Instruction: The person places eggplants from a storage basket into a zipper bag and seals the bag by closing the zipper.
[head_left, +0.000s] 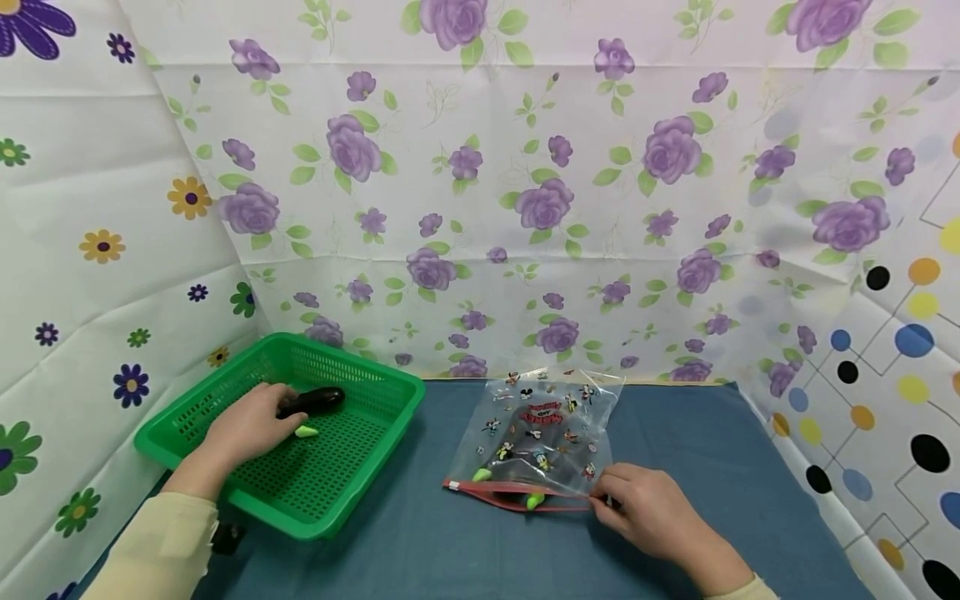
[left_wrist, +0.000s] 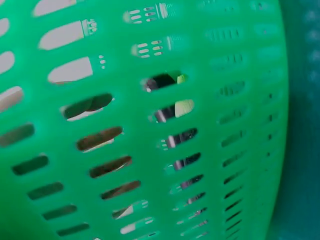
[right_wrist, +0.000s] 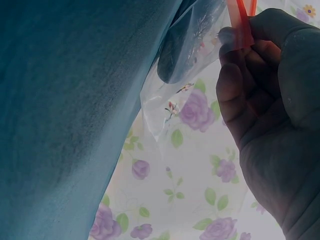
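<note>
My left hand (head_left: 251, 421) reaches into the green plastic basket (head_left: 408, 392) and grips a dark, glossy eggplant (head_left: 322, 401) between thumb and fingers. A light green stem (head_left: 306, 431) shows just below the thumb. Through the slots in the left wrist view, dark glossy skin and a green stem (left_wrist: 184, 108) appear. With the right hand (head_left: 648, 508) I pinch the red-zipped corner of a clear printed zip bag (head_left: 555, 387), also pinched in the right wrist view by the hand (right_wrist: 265, 75). Inside the bag lie dark eggplants with green stems (head_left: 535, 501) at its partly parted mouth.
A blue cloth (head_left: 405, 533) covers the table. Floral sheeting (head_left: 540, 208) rises behind it, with patterned sheets on both sides. The basket stands at the left, the bag lies flat right of centre. A small black object (head_left: 227, 537) sits by my left wrist.
</note>
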